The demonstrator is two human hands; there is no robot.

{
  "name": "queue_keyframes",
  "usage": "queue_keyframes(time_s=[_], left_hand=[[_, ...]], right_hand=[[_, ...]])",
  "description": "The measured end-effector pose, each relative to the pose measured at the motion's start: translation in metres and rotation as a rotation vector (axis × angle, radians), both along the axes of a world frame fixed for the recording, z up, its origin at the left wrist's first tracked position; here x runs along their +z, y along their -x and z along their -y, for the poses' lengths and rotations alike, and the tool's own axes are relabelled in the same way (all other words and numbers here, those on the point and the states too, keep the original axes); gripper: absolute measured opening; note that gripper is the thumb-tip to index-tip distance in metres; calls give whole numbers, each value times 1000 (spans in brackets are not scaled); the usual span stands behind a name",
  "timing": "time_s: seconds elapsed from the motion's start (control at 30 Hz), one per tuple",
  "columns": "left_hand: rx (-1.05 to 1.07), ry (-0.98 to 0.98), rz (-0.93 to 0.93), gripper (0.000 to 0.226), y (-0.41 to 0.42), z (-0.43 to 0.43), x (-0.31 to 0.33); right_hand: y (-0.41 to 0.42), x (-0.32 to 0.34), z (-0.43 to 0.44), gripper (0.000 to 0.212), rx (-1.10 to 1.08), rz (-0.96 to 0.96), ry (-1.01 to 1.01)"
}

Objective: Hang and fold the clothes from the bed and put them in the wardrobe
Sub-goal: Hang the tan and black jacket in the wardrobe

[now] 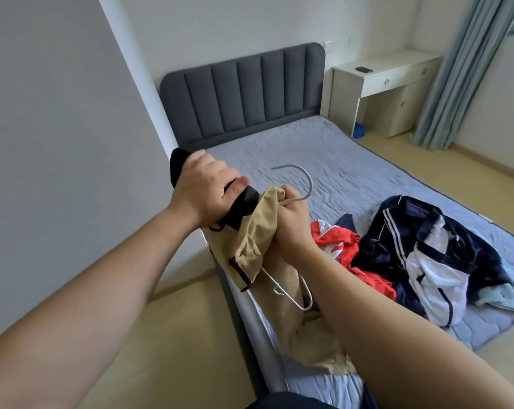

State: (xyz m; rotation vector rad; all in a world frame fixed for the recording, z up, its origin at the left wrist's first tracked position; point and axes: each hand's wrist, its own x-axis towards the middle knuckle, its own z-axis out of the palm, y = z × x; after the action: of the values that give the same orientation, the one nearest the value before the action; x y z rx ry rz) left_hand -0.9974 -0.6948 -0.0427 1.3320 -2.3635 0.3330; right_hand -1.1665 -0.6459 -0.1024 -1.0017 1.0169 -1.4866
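The bed filled the middle of the room, its mattress under a pale blue-grey quilted cover, with a dark grey padded headboard against the white back wall. A plain grey wall ran down the left side, and the floor was a yellowish tan. In the far right corner stood a white table with drawers, a small dark object lying on its top, too small to identify. Just beside it hung a blue-grey curtain.

On the right half of the mattress lay a loose heap of clothes: a red garment touching a navy and white jacket, with a light blue cloth at the jacket's far edge.

Both hands were raised over the near left edge of the bed, holding a tan garment with black trim. The left hand was clenched around a black part of that garment, fingers curled over it and thumb pressed on top. The right hand gripped the bunched tan cloth together with the neck of a white wire hanger, whose hook rose above the fist. The hanger's lower frame showed below, partly wrapped in the tan cloth, which trailed down onto the mattress edge.
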Motion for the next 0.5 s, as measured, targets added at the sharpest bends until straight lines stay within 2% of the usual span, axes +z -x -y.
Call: queue_keyframes(time_s=[0.07,0.2,0.4,0.5], left_hand=[[-23,-31,32,60,5,0,-4],[-137,-65,38,46,15,-10,-26],[-351,-28,149,29,36,-34,-65],[-341,-118,243,24,43,-40,-80]], right_hand=[[3,-9,-4,21,-3,100,-42],[15,-28,-11,15,-61,250,-150],[25,-66,-20,17,-103,235,-249],[24,-82,-30,26,-86,285,-290]])
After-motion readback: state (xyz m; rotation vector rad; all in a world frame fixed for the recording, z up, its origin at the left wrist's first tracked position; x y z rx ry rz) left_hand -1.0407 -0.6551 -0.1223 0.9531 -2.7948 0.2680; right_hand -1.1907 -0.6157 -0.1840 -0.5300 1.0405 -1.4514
